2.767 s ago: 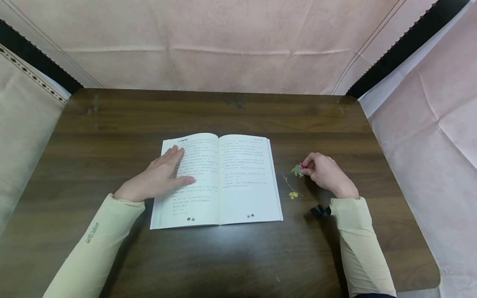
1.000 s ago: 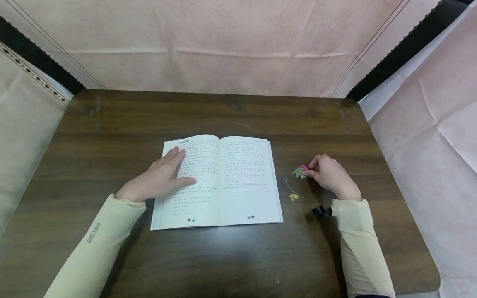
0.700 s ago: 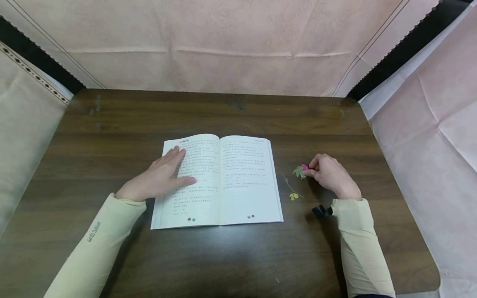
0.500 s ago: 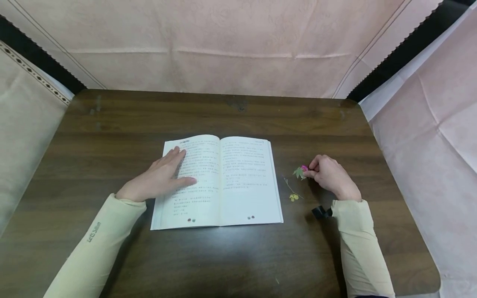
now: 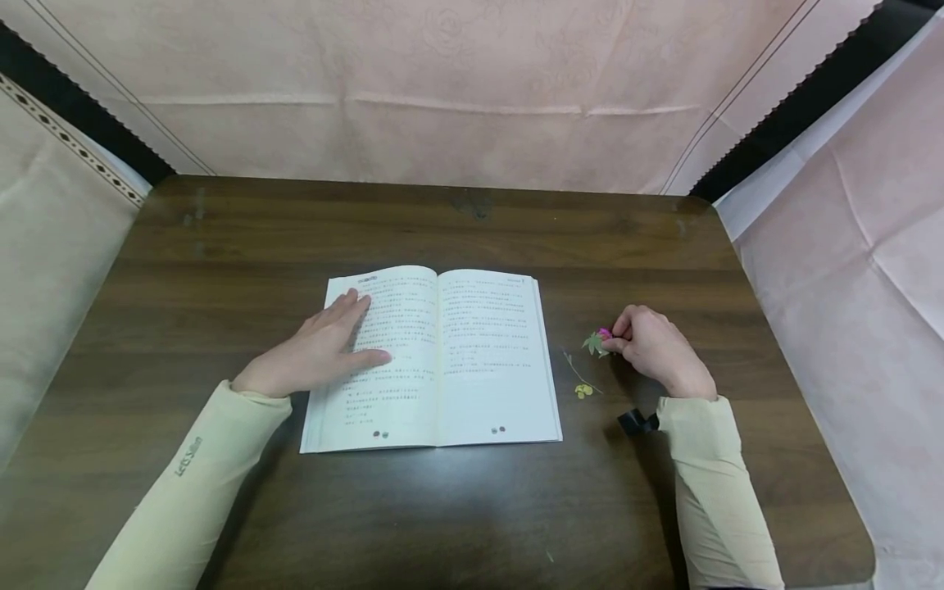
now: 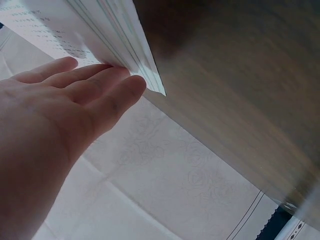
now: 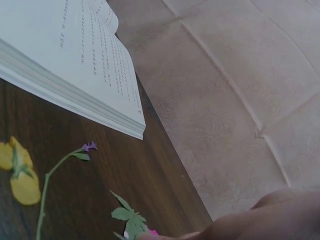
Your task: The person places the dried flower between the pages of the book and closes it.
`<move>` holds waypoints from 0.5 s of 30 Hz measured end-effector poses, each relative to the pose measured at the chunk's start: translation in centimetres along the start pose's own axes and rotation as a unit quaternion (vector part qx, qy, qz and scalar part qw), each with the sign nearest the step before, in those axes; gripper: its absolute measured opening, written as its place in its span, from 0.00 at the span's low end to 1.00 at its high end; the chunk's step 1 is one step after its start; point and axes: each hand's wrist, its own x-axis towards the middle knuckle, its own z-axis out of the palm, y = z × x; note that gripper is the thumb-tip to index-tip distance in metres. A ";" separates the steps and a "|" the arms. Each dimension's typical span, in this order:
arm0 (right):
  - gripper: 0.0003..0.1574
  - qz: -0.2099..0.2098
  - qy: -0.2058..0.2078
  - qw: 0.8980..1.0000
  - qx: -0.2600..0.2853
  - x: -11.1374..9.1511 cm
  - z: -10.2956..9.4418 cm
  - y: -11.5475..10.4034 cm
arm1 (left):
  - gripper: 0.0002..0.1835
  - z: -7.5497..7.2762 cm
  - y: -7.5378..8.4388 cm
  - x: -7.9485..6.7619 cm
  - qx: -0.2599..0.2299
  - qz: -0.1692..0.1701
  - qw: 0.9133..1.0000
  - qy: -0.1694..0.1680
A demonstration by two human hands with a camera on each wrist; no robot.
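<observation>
An open book (image 5: 487, 401) with printed pages lies on the wooden table. My left hand (image 5: 313, 348) rests on its left page with fingers straight and thumb spread; in the left wrist view those fingers reach across the page edge. To the right of the book, my right hand (image 5: 656, 348) pinches a small pink flower (image 5: 604, 334) with green leaves (image 7: 131, 220) between thumb and forefinger. Just left of that hand lie a yellow flower (image 5: 583, 391) and a thin curved stem (image 7: 46, 190) with a tiny purple blossom (image 7: 89, 146) at its tip.
The brown table (image 5: 442, 524) has its far edge against a pale pink cloth (image 5: 442, 139). More cloth hangs at both sides. A small black object (image 5: 636, 422) sits by the right cuff.
The right thumb and forefinger have shifted slightly right with the pink flower, showing more of its petals than at first. The left hand and book stay in place; the head view drifts slightly.
</observation>
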 end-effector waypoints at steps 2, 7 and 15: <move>0.10 0.003 -0.002 1.000 0.001 0.0 0.0 0.0 | 0.57 0.0 0.0 0.0 -0.001 0.000 1.000 0.002; 0.10 0.013 -0.010 1.000 0.008 0.0 0.0 -0.1 | 0.56 0.1 0.0 0.0 -0.003 0.002 1.000 0.008; 0.10 0.015 -0.017 1.000 0.015 -0.1 0.0 -0.1 | 0.56 0.1 0.0 0.0 -0.004 0.003 1.000 0.010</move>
